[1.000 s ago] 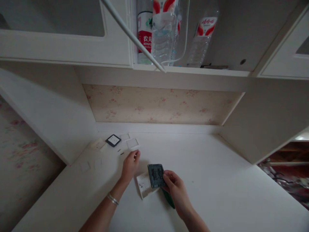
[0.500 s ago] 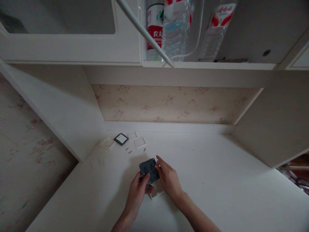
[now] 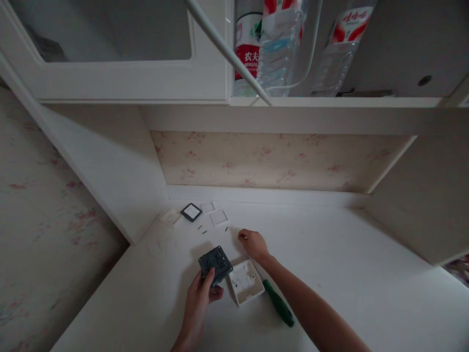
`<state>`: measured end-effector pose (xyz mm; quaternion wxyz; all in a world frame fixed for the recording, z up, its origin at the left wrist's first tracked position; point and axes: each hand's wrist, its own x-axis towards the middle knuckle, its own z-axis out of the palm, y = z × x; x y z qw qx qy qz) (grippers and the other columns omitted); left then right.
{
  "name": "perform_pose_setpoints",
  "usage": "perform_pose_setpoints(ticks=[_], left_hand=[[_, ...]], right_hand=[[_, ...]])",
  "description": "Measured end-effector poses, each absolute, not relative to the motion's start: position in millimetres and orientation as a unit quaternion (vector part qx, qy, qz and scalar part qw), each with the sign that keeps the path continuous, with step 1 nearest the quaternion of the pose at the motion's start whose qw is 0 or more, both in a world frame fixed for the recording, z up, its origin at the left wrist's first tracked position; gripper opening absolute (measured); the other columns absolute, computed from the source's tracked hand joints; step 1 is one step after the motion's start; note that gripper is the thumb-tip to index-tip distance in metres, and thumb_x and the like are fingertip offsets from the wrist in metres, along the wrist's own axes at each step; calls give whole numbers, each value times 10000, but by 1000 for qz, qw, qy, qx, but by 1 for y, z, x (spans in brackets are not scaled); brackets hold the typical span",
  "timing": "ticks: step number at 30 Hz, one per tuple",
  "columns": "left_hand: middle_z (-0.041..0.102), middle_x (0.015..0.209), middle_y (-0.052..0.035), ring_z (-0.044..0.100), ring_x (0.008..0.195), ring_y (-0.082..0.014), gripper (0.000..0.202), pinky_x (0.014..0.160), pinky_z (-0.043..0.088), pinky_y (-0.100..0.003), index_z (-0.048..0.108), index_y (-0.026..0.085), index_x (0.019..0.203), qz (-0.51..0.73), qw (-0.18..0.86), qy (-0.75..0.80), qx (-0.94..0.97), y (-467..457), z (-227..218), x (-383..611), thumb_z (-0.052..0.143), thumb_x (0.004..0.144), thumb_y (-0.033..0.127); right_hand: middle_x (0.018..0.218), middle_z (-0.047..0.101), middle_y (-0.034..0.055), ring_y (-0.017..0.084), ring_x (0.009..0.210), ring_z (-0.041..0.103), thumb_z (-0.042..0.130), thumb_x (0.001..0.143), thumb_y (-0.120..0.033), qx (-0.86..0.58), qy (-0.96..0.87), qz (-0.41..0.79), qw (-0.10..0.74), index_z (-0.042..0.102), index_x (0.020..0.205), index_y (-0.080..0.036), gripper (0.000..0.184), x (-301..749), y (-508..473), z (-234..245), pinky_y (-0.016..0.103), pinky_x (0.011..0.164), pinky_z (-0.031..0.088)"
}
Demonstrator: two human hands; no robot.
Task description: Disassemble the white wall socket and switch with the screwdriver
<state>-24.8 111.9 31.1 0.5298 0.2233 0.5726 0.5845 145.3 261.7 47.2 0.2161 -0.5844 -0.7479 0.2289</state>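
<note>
My left hand [image 3: 201, 293] grips a dark square wall socket body [image 3: 216, 264], thumb on its face and fingers beneath, held tilted above the table. Just right of it, an open white mounting box [image 3: 246, 282] lies on the tabletop. My right hand [image 3: 253, 243] is closed beyond the box, fingertips pinched together; whatever may be between them is too small to make out. A green-handled screwdriver [image 3: 278, 303] lies beside the box, partly under my right forearm. Several small screws [image 3: 204, 232] rest farther back, one screw [image 3: 226, 229] left of my right hand.
At the back left lie a black-framed white cover [image 3: 191, 212] and thin white frames [image 3: 219, 218]. A shelf [image 3: 330, 101] holding plastic bottles [image 3: 278, 54] overhangs the table, with a slanting pale rod [image 3: 227, 51] in front. A side panel [image 3: 110, 161] bounds the left.
My right hand has left the socket body and moved up and away, closed. My left hand has shifted left with the socket body, uncovering the white box and screwdriver. The view has shifted slightly.
</note>
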Motion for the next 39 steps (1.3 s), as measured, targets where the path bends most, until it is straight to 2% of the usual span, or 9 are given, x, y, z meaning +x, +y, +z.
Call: perform_pose_setpoints(ticks=[6, 12, 15, 18, 21, 24, 29, 33, 39], left_hand=[[683, 698, -65, 625, 497, -158, 597, 493, 545, -270, 639, 113, 920, 583, 517, 599, 187, 109, 13, -34, 787, 560, 567], [675, 704, -57, 605, 516, -137, 598, 499, 504, -237, 648, 120, 900, 598, 533, 574, 169, 116, 21, -33, 779, 550, 586], [662, 702, -44, 579, 493, -125, 611, 470, 471, -232, 649, 124, 884, 604, 536, 567, 162, 123, 21, -33, 779, 531, 607], [650, 703, -38, 555, 478, -118, 606, 443, 438, -228, 651, 122, 883, 603, 539, 556, 191, 131, 19, -33, 752, 567, 629], [631, 664, -37, 549, 486, -121, 582, 457, 441, -231, 659, 112, 861, 587, 532, 558, 246, 135, 17, -33, 697, 639, 649], [658, 745, -64, 555, 496, -123, 617, 470, 449, -240, 661, 119, 921, 568, 534, 559, 282, 134, 15, -31, 632, 684, 689], [657, 782, -46, 550, 497, -132, 792, 470, 441, -250, 581, 155, 1184, 542, 529, 576, 308, 131, 14, -25, 616, 646, 736], [647, 730, -33, 566, 532, -149, 697, 517, 452, -257, 615, 159, 1091, 525, 522, 578, 343, 134, 12, -23, 615, 664, 710], [639, 689, -34, 590, 569, -175, 517, 558, 466, -264, 646, 177, 880, 490, 501, 594, 396, 136, 4, -26, 625, 694, 658]], right_hand=[[1032, 700, 77, 253, 993, 615, 521, 854, -226, -600, -747, 240, 160, 712, 998, -274, 244, 126, 287, 39, 341, 833, 413], [1151, 653, 97, 224, 1018, 610, 444, 925, -314, -573, -736, 312, 177, 520, 1314, -268, 399, 115, 288, 50, 318, 830, 436], [986, 704, 71, 166, 729, 662, 375, 947, -429, -531, -733, 395, 157, 604, 1183, -237, 381, 115, 272, 57, 260, 643, 484], [656, 677, 15, 140, 486, 604, 491, 874, -496, -447, -731, 507, 97, 679, 900, -200, 351, 118, 252, 62, 227, 474, 460], [516, 600, -7, 140, 447, 584, 580, 816, -480, -373, -677, 627, 95, 641, 755, -165, 327, 120, 241, 65, 220, 439, 455], [553, 616, 12, 163, 484, 612, 693, 724, -472, -383, -592, 687, 175, 627, 724, -143, 335, 122, 250, 67, 252, 465, 490], [666, 625, 15, 100, 538, 585, 573, 861, -444, -480, -514, 625, 339, 598, 808, -143, 306, 125, 303, 59, 228, 559, 507], [799, 628, 27, 104, 620, 590, 521, 933, -382, -567, -481, 550, 380, 598, 944, -118, 276, 128, 342, 48, 259, 597, 519], [1091, 600, 67, 177, 889, 613, 558, 922, -345, -605, -534, 484, 340, 567, 1140, -150, 293, 121, 356, 43, 360, 753, 536]])
